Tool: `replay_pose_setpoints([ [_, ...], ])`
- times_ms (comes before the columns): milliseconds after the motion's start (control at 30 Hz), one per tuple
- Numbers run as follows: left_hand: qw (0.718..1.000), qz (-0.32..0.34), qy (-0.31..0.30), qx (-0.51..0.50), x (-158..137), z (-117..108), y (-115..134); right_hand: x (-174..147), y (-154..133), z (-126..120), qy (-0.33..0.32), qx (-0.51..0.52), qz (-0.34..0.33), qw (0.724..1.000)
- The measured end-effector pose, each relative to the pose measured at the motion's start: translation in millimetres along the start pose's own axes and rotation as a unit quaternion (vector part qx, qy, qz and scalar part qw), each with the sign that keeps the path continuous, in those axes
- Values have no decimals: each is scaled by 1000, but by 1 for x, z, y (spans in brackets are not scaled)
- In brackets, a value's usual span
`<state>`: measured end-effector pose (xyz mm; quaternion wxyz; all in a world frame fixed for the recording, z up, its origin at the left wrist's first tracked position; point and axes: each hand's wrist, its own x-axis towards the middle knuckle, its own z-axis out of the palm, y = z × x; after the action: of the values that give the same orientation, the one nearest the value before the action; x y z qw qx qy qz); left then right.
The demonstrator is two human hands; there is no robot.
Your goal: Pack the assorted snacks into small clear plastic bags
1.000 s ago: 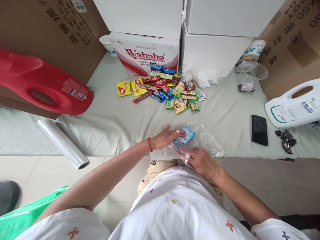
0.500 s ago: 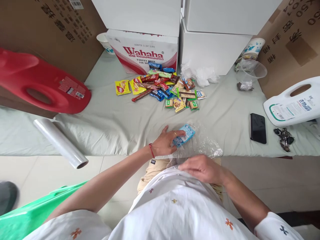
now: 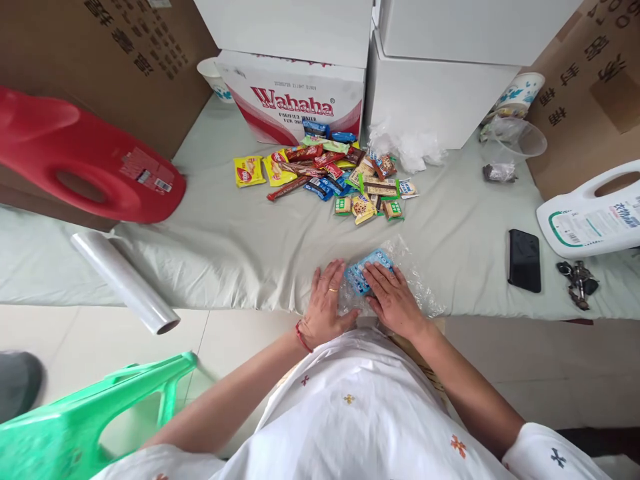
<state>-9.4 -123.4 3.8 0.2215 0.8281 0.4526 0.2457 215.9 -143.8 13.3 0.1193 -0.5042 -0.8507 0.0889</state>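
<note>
A blue packet [image 3: 361, 274] lies on a crumpled sheet of clear plastic film [image 3: 417, 283] at the front edge of the cloth-covered surface. My right hand [image 3: 393, 297] rests flat on the packet's right part, fingers stretched out. To its left, my left hand [image 3: 326, 303] lies on the film's left side with its fingers spread, just beside the packet. Neither hand is wrapped round anything. Part of the packet is hidden under my right fingers. Beyond them sits a pile of wrapped snacks [image 3: 325, 170], with small biscuit packs [image 3: 364, 208] at its near side.
On the left are a film roll [image 3: 125, 283], a red jug [image 3: 145, 177] and a green stool [image 3: 125, 400]. To the right lie a black phone [image 3: 525, 260], keys [image 3: 579, 283] and a white bottle [image 3: 595, 217]. A Wahaha carton [image 3: 300, 100] and white boxes [image 3: 435, 97] stand behind.
My left hand has come off the packet and moved to its left. My right hand has moved forward from the near edge onto the packet. The view has shifted slightly.
</note>
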Motion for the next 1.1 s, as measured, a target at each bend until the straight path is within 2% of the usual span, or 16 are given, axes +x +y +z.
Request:
replay_pose_setpoints([
  [100, 993, -64, 82, 58, -7, 10, 11, 0, -2, -1, 1, -8, 6, 1000],
  [233, 989, -47, 134, 43, -5, 1, 12, 0, 0, 1, 9, -16, -2, 1000],
  [300, 991, -33, 132, -12, -7, -11, 3, 0, 1, 2, 13, -14, -5, 1000],
  [367, 992, -25, 102, -69, -13, -26, -11, -1, 1, 1, 12, -10, -5, 1000],
  [467, 993, -30, 66, -94, -26, -46, -31, -1, 1, 1, 11, -8, -6, 1000],
  [533, 991, -71, 92, -67, -35, -55, -39, -1, 2, 1, 10, -7, -7, 1000],
  [600, 979, -133, 144, -52, -40, -60, -39, -1, 2, 1, 10, -4, -7, 1000],
  [733, 954, -201, 201, -98, -31, -52, -20, -2, 3, 2, 9, -5, -9, 1000],
  [800, 948, -226, 197, -106, -21, -40, -10, -2, 3, 2, 7, -8, -9, 1000],
  [867, 951, -250, 164, -80, -11, -29, -4, -2, 2, 2, 11, -8, -8, 1000],
  [967, 964, -235, 121, 9, -1, -22, 2, -4, 3, 4, 37, 10, -10, 999],
  [1100, 971, -145, 170, 81, 13, -35, 17, -9, 4, 8, 86, 60, -24, 994],
])
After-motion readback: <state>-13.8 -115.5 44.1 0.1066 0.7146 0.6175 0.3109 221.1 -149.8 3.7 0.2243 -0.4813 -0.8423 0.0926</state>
